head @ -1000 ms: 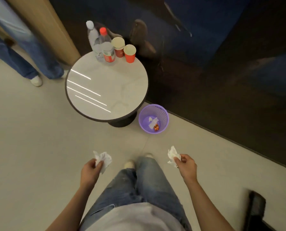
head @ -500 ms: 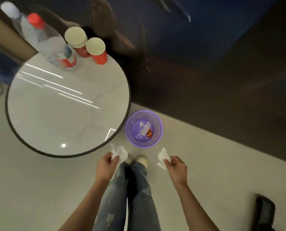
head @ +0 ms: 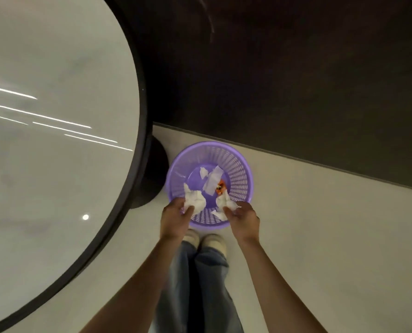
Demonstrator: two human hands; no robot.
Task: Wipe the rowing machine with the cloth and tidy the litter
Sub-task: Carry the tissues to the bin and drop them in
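Note:
A purple plastic waste basket (head: pixel 242 168) stands on the floor just in front of my feet. It holds white paper scraps (head: pixel 212 180) and a small orange bit (head: pixel 221 186). My left hand (head: pixel 176 218) grips a crumpled white tissue (head: pixel 195 200) over the basket's near rim. My right hand (head: pixel 243 218) pinches a second crumpled tissue (head: pixel 227 202), also above the near rim. Both tissues hang over the basket's inside. No rowing machine or cloth is in view.
A round white table (head: pixel 56 68) with a black rim fills the left side; its dark base (head: pixel 152 174) stands close beside the basket. A dark glossy wall (head: pixel 296 80) runs behind the basket. Pale floor (head: pixel 332 236) lies to the right.
I have stepped up and bent over the basket. Both hands moved forward with their tissues, from beside my legs to over the basket's near rim. The bottles and cups left the view.

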